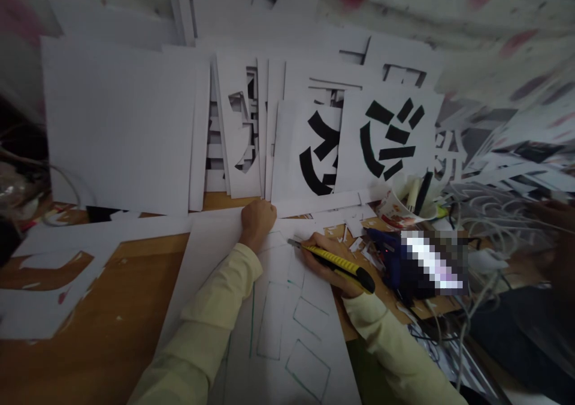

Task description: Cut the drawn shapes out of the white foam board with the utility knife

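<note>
A large white sheet (211, 255) with green drawn outlines lies on the wooden table (121, 309). My left hand (257, 220) is closed into a fist and presses on the sheet's far edge. My right hand (324, 267) grips a yellow and black utility knife (335, 262), its blade tip touching the sheet just right of my left hand. Both arms wear pale yellow sleeves.
White boards with cut-out black letter shapes (359, 141) lean against the back wall. A blank white board (121, 123) stands at left. Paper offcuts (49, 297) lie at left. A cup with pens (411, 204), a blue glue gun (390, 255) and tangled cables (471, 225) crowd the right.
</note>
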The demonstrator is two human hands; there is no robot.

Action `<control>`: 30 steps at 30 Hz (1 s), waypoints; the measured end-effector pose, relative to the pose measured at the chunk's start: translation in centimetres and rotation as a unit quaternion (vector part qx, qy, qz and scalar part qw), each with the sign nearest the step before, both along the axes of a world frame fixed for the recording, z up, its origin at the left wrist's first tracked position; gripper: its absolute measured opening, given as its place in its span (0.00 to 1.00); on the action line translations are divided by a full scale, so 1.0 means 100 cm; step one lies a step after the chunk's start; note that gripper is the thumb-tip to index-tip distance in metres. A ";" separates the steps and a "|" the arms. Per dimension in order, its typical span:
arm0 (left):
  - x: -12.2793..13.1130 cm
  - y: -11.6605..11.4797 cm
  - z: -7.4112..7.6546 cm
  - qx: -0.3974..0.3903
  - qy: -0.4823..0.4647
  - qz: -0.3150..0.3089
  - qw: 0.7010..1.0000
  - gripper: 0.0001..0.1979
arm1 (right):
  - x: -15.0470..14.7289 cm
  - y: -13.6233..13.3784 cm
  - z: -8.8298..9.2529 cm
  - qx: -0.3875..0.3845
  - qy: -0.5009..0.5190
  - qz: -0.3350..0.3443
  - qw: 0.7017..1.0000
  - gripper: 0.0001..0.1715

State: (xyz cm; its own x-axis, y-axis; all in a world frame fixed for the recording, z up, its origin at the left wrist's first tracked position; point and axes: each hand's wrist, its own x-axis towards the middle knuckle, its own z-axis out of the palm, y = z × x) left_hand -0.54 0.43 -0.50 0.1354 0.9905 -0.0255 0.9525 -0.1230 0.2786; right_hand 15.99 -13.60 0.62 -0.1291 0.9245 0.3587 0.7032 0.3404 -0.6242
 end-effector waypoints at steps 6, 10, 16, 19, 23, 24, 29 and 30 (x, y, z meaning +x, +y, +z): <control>0.000 -0.002 0.006 -0.007 0.004 -0.003 1.000 0.22 | 0.005 0.001 -0.007 -0.008 0.048 -0.010 0.999 0.06; 0.001 -0.002 0.007 -0.010 0.007 -0.003 1.000 0.23 | -0.012 0.008 -0.020 0.053 0.134 -0.150 0.978 0.09; 0.001 -0.002 0.006 -0.009 0.009 -0.010 1.000 0.23 | -0.033 0.021 -0.034 0.083 0.119 -0.112 0.983 0.07; 0.001 -0.003 0.007 -0.010 0.012 -0.011 1.000 0.23 | -0.031 0.021 -0.036 0.080 0.108 -0.100 0.986 0.07; 0.001 -0.003 0.008 -0.012 0.014 -0.012 1.000 0.23 | -0.030 0.019 -0.032 0.074 0.090 -0.094 0.989 0.05; 0.001 -0.003 0.008 -0.012 0.015 -0.011 1.000 0.23 | -0.030 0.019 -0.031 0.074 0.084 -0.093 0.989 0.04; 0.000 -0.003 0.008 -0.010 0.018 -0.012 1.000 0.24 | -0.030 0.019 -0.029 0.076 0.069 -0.084 0.991 0.05; 0.000 -0.003 0.008 -0.009 0.018 -0.012 1.000 0.24 | -0.029 0.019 -0.030 0.077 0.068 -0.083 0.991 0.05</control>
